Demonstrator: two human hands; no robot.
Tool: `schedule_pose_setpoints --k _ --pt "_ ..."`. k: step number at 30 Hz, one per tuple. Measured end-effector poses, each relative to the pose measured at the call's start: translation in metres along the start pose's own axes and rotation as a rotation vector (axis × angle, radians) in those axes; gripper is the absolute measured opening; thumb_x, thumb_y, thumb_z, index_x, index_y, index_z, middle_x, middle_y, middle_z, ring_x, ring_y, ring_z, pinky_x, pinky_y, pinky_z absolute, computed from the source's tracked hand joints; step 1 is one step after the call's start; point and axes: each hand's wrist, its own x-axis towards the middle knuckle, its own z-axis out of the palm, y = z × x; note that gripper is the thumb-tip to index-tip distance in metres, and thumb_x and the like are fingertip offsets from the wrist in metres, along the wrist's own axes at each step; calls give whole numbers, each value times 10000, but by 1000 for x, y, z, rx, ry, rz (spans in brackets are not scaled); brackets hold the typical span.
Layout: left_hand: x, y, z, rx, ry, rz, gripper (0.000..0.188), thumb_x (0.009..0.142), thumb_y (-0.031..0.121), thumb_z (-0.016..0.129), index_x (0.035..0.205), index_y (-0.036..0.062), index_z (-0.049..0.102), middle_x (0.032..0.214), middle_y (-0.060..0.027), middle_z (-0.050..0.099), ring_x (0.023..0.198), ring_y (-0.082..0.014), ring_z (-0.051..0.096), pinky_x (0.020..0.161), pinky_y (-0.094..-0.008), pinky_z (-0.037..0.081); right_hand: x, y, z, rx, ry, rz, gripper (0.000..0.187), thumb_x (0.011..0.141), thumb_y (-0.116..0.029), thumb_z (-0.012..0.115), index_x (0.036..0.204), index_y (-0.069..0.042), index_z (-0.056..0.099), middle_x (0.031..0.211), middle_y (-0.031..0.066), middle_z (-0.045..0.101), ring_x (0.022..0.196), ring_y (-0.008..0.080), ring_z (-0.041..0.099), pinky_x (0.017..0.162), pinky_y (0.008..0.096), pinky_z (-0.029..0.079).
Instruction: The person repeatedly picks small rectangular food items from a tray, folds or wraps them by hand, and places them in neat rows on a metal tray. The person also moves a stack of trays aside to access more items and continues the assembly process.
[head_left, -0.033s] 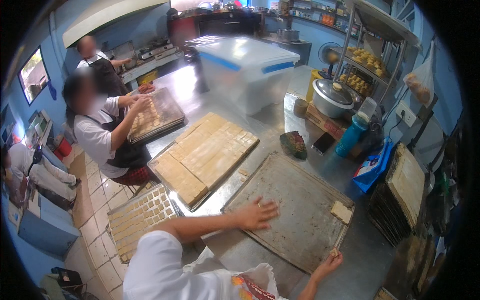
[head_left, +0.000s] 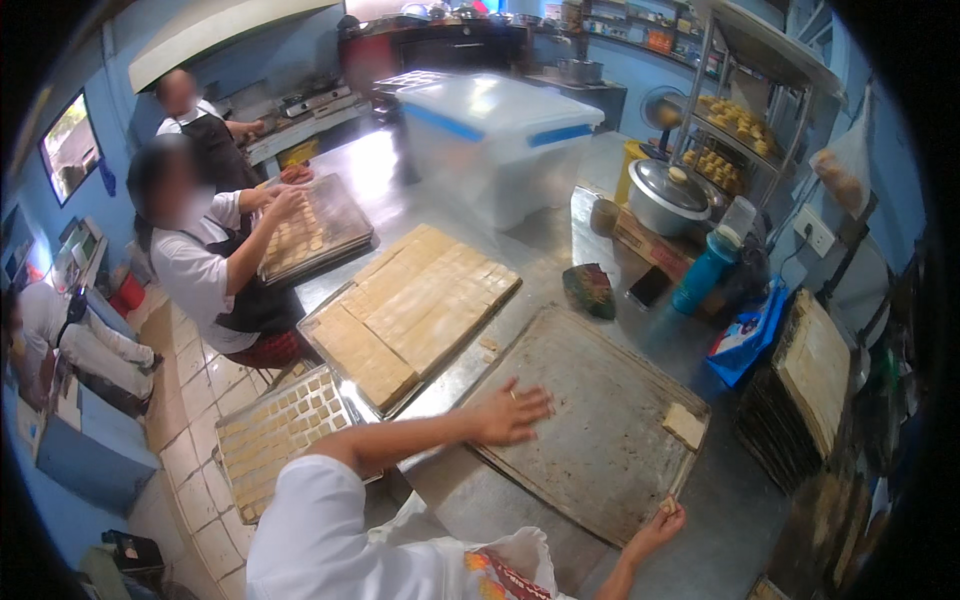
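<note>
My left hand (head_left: pixel 510 413) is spread flat, fingers apart, over the left part of a worn, nearly bare metal baking tray (head_left: pixel 590 420). It holds nothing; whether the palm touches the metal I cannot tell. At the tray's near right corner, my right hand (head_left: pixel 655 528) pinches a small tan piece of dough (head_left: pixel 668 507). A larger pale slab of dough (head_left: pixel 684 426) lies along the tray's right edge. Left of this tray, a second tray carries a big sheet of pale dough (head_left: pixel 430 300) cut into strips and blocks. A few crumbs (head_left: pixel 488 343) lie between the two.
A tray of small cut squares (head_left: pixel 285 430) sits low at my left. Across the table a person (head_left: pixel 215 250) handles pieces on stacked trays (head_left: pixel 315 235). A lidded plastic bin (head_left: pixel 495 150), phone (head_left: pixel 650 286), blue bottle (head_left: pixel 705 272) and upright tray stack (head_left: pixel 800 385) stand around.
My left hand has shifted slightly left and up over the tray. My right hand stays at the corner with the small piece of dough.
</note>
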Motion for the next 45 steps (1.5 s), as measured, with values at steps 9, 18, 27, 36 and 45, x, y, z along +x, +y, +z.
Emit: schedule_pose_setpoints --k 9,18,27,36,45 --pt "24 -32 -15 242 208 -460 495 905 263 455 1329 18 381 1425 -198 306 1334 -362 267 1053 -545 237 21 42 3 -192 -16 -171 259 978 -189 420 1139 12 444 1099 139 526 1008 233 529 888 340 409" --pt "47 -28 -8 338 118 -684 562 948 418 334 1361 38 359 1442 -141 311 1350 -285 258 1070 -528 208 -2 -28 -3 8 -51 -79 271 972 -192 431 1148 12 452 1099 131 516 1010 239 523 907 349 391" --pt "46 -41 -7 117 -45 -319 600 909 460 394 1352 55 385 1436 -174 314 1366 -309 221 1105 -526 106 -10 -28 -9 -249 -33 13 301 964 -200 452 1183 7 445 1139 130 527 1071 238 504 928 331 379" --pt "0 -77 -14 -322 182 -613 454 932 199 423 1323 -24 359 1380 -247 354 1276 -364 357 1068 -385 292 -6 -10 -19 211 -22 39 243 955 -135 460 1153 6 447 1175 137 540 1087 206 503 976 322 357" --pt "-20 -63 34 -412 511 -649 505 721 -71 490 1212 41 528 1218 -217 531 1139 -355 511 958 -387 414 -23 -9 -26 58 16 51 218 961 -109 433 1144 7 449 1191 133 549 1082 209 514 962 327 373"
